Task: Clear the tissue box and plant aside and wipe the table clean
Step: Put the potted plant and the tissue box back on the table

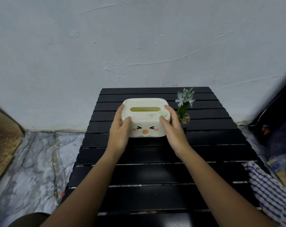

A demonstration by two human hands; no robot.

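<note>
A cream tissue box with a cartoon face on its front sits toward the back of the black slatted table. My left hand grips its left end and my right hand grips its right end, thumbs on the lid. Whether the box rests on the table or is raised a little, I cannot tell. Just right of the box stands a small potted plant with pale blue flowers and pebbles in its pot, close behind my right hand's fingers.
A blue-and-white checked cloth hangs over the table's right front edge. A pale wall rises just behind the table. Marble-patterned floor lies to the left, with wooden boards at the far left and dark clutter at the right.
</note>
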